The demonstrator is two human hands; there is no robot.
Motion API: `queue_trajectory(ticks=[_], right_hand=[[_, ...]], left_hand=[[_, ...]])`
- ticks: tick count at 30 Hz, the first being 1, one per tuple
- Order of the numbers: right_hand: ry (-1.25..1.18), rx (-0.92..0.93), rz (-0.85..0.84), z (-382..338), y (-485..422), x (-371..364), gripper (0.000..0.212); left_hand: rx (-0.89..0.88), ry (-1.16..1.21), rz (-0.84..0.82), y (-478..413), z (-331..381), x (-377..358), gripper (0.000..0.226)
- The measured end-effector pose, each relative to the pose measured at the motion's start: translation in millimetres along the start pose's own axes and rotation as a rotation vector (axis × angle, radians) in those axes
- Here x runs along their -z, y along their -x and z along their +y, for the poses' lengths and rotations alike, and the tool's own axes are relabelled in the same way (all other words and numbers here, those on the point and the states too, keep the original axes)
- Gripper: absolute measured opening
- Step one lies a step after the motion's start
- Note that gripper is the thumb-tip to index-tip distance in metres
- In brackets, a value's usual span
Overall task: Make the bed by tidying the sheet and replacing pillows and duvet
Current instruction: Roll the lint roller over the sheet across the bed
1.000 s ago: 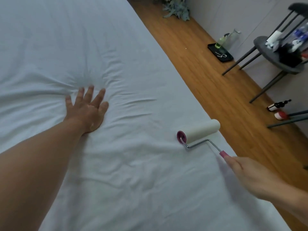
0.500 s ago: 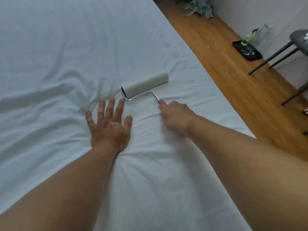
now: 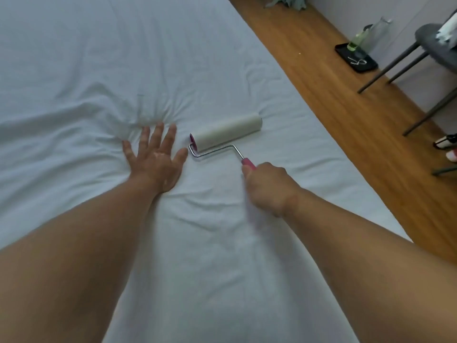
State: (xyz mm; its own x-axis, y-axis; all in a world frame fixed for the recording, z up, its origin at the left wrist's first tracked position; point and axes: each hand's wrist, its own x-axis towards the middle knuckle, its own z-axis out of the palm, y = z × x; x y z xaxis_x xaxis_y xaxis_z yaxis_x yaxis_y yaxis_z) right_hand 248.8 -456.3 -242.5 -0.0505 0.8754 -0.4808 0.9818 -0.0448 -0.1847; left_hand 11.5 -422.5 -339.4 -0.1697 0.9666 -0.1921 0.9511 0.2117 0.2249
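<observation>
Rolling goes best with the left hand [image 3: 155, 158] spread flat, pinning the white sheet [image 3: 99, 58] taut, while the right hand [image 3: 268, 188], closed round the pink handle, draws the lint roller [image 3: 226, 132] in straight overlapping passes.

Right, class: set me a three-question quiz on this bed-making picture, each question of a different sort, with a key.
1. True or false: the left hand lies flat, fingers spread, on the sheet.
2. The right hand grips: A the lint roller, B a pillow, C a bottle.
3. Fill in: the roller's handle is ____ in colour.

Key: 1 true; 2 A; 3 pink.
</observation>
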Motion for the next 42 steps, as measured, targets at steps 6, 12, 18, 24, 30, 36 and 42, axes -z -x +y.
queue_trajectory(ticks=[6,12,18,24,30,36,42], right_hand=[[-0.024,-0.193,-0.13,100,172,-51,0.036],[0.105,-0.069,-0.055,88,132,-45,0.031],[0.008,-0.057,-0.059,90,124,-63,0.04],[-0.088,-0.274,-0.109,149,250,-61,0.077],[-0.18,-0.2,0.148,121,101,19,0.064],[-0.311,-0.262,0.11,160,48,9,0.045],[-0.164,-0.424,-0.049,246,228,-61,0.054]], left_hand=[[-0.091,-0.081,-0.099,49,7,10,0.066],[-0.107,-0.065,-0.127,123,24,0,0.062],[-0.081,-0.078,-0.081,147,30,-12,0.061],[-0.03,-0.086,-0.1,153,33,-21,0.061],[-0.009,-0.11,-0.124,135,32,-30,0.063],[0.004,-0.14,-0.092,134,32,-34,0.063],[-0.002,-0.147,-0.084,138,32,-35,0.064]])
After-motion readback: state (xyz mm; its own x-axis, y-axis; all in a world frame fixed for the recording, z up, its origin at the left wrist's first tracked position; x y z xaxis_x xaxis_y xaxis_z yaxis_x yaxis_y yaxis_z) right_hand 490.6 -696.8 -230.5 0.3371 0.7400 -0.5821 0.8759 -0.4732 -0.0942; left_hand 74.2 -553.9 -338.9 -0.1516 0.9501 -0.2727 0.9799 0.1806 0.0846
